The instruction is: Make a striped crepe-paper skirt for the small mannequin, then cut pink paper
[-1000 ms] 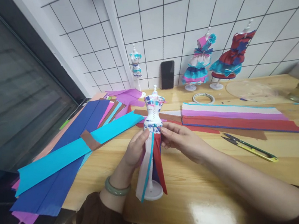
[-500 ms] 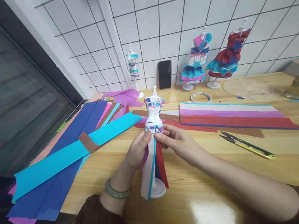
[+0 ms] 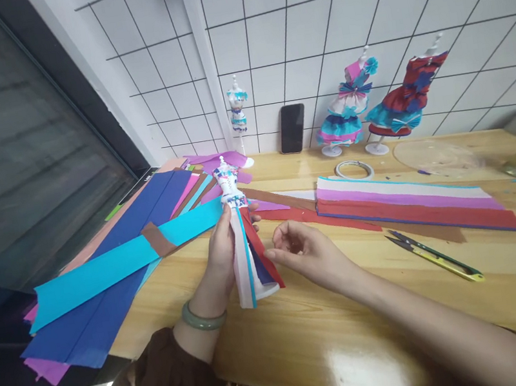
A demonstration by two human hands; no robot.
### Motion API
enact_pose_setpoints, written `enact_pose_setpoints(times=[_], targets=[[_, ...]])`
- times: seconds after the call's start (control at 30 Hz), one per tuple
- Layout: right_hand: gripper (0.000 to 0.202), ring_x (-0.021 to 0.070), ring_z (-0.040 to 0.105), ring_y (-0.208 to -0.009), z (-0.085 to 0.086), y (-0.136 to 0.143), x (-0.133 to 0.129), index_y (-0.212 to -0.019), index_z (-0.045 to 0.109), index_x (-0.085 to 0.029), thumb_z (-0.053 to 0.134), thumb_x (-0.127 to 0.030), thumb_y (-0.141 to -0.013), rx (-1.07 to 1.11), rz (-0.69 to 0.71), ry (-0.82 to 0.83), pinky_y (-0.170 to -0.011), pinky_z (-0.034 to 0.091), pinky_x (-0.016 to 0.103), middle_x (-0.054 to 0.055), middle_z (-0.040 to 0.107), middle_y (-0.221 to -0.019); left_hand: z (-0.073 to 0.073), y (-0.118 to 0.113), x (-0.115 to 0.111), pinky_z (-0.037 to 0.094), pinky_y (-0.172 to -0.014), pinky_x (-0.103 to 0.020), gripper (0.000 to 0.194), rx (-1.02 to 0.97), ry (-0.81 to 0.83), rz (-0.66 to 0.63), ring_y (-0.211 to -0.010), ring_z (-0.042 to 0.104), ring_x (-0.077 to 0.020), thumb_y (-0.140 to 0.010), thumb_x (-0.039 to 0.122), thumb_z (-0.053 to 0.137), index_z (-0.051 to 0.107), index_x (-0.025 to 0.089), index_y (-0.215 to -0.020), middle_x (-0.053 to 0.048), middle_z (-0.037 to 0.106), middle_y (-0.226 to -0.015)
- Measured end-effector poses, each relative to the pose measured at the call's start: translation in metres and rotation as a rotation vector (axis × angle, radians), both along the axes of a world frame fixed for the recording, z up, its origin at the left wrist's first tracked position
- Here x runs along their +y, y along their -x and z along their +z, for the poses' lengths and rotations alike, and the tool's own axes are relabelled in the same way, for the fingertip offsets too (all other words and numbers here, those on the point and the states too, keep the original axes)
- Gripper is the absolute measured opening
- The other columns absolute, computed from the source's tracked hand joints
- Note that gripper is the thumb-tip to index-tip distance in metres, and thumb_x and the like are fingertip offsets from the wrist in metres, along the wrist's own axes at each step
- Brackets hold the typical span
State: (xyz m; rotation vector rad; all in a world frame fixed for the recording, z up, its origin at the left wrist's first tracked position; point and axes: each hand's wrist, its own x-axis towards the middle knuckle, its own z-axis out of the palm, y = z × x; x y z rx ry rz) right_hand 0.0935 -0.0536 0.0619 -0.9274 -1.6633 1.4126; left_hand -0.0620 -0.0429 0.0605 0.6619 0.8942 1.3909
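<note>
My left hand (image 3: 221,247) is wrapped round the waist of a small white dress form (image 3: 230,186), its fingertips showing on the far side. The form's bust and hips are dabbed with blue, pink and teal, and it leans slightly. From its waist hang a white strip with a blue edge (image 3: 241,261) and a red strip (image 3: 256,239), with dark blue behind. Beside the red strip is my right hand (image 3: 313,249), fingers loosely curled and apart from the thumb. Its thumb tip meets the strip's edge in view; whether it touches, I cannot tell.
Coloured paper strips (image 3: 104,273) are piled at left. Layered strips (image 3: 416,204), yellow-handled snips (image 3: 437,256) and a tape roll (image 3: 355,170) lie at right. Along the tiled wall stand a phone (image 3: 292,129), a bare form (image 3: 237,108) and two dressed forms (image 3: 345,107).
The dress form has shifted left and turned a little in my left hand. My right hand has come off its waist and moved down to the right. The view has shifted slightly.
</note>
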Motion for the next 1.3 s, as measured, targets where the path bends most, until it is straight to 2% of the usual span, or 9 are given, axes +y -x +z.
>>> enact_pose_setpoints(times=[0.17, 0.27, 0.47, 0.6, 0.7, 0.87, 1.0, 1.13, 1.3], targets=[[0.025, 0.0111, 0.046, -0.056, -0.007, -0.001, -0.003, -0.085, 0.055, -0.020, 0.065, -0.041, -0.074, -0.205, 0.078, -0.062, -0.051, 0.036, 0.025, -0.002, 0.053, -0.067, 0.002, -0.001, -0.005, 0.044, -0.056, -0.020, 0.055, 0.118, -0.064, 0.069, -0.066, 0.058, -0.0119, -0.080, 0.058, 0.047, 0.063, 0.013, -0.107, -0.008, 0.068, -0.088], [0.027, 0.0130, 0.050, -0.058, -0.007, -0.002, -0.002, -0.085, 0.058, -0.019, 0.060, -0.046, -0.077, -0.219, 0.120, -0.033, -0.053, 0.039, 0.026, 0.000, 0.057, -0.067, 0.002, -0.001, -0.006, 0.044, -0.057, -0.021, 0.057, 0.162, -0.071, 0.079, -0.067, 0.058, -0.0126, -0.080, 0.059, 0.046, 0.063, 0.013, -0.108, -0.009, 0.068, -0.089], [0.028, 0.0150, 0.054, -0.070, 0.004, -0.006, 0.004, -0.082, 0.060, -0.018, 0.052, -0.046, -0.083, -0.077, 0.067, -0.059, -0.063, 0.042, 0.028, 0.003, 0.061, -0.078, -0.001, -0.002, -0.004, 0.045, -0.058, -0.023, 0.054, 0.176, -0.107, 0.082, -0.068, 0.060, -0.0144, -0.079, 0.057, 0.050, 0.063, 0.013, -0.107, -0.010, 0.068, -0.092], [0.031, 0.0173, 0.055, -0.080, 0.006, -0.011, 0.015, -0.094, 0.059, -0.019, 0.054, -0.046, -0.082, -0.038, -0.054, -0.089, -0.071, 0.043, 0.031, 0.005, 0.063, -0.090, -0.001, -0.004, -0.006, 0.044, -0.060, -0.023, 0.048, 0.214, -0.114, 0.004, -0.065, 0.060, -0.0143, -0.081, 0.053, 0.050, 0.066, 0.012, -0.100, -0.008, 0.069, -0.086], [0.042, 0.0181, 0.057, -0.084, 0.005, -0.013, 0.022, -0.106, 0.054, -0.018, 0.061, -0.046, -0.076, 0.073, -0.153, -0.001, -0.078, 0.044, 0.034, 0.006, 0.062, -0.093, -0.001, -0.007, -0.009, 0.042, -0.057, -0.024, 0.046, 0.275, -0.099, -0.082, -0.060, 0.058, -0.0143, -0.082, 0.052, 0.050, 0.068, 0.011, -0.091, -0.007, 0.068, -0.076], [0.049, 0.0159, 0.060, -0.078, 0.010, -0.009, 0.021, -0.108, 0.054, -0.017, 0.070, -0.042, -0.069, 0.214, 0.040, 0.225, -0.075, 0.047, 0.033, 0.005, 0.065, -0.089, -0.003, -0.013, -0.013, 0.042, -0.057, -0.024, 0.042, 0.313, -0.075, -0.144, -0.059, 0.057, -0.0139, -0.082, 0.050, 0.051, 0.066, 0.011, -0.091, -0.006, 0.066, -0.071], [0.041, 0.0155, 0.061, -0.083, 0.010, -0.008, 0.019, -0.102, 0.057, -0.019, 0.071, -0.039, -0.070, 0.207, 0.025, 0.260, -0.075, 0.047, 0.031, 0.006, 0.064, -0.098, -0.004, -0.017, -0.012, 0.045, -0.066, -0.026, 0.041, 0.212, -0.115, -0.154, -0.072, 0.061, -0.0169, -0.083, 0.047, 0.051, 0.063, 0.012, -0.100, -0.008, 0.068, -0.086], [0.035, 0.0151, 0.058, -0.084, 0.003, -0.007, 0.019, -0.097, 0.055, -0.018, 0.068, -0.039, -0.072, 0.206, -0.100, 0.123, -0.077, 0.045, 0.031, 0.005, 0.061, -0.093, 0.000, -0.018, -0.010, 0.047, -0.071, -0.028, 0.046, 0.062, -0.130, -0.125, -0.081, 0.063, -0.0195, -0.085, 0.048, 0.048, 0.058, 0.012, -0.111, -0.010, 0.067, -0.098], [0.019, 0.0142, 0.052, -0.076, 0.002, -0.005, 0.009, -0.083, 0.054, -0.019, 0.065, -0.033, -0.076, 0.005, -0.258, -0.304, -0.070, 0.043, 0.029, 0.002, 0.056, -0.081, 0.004, -0.015, -0.009, 0.049, -0.065, -0.029, 0.050, -0.004, -0.146, -0.083, -0.077, 0.065, -0.0201, -0.087, 0.048, 0.043, 0.051, 0.011, -0.120, -0.012, 0.068, -0.096]])
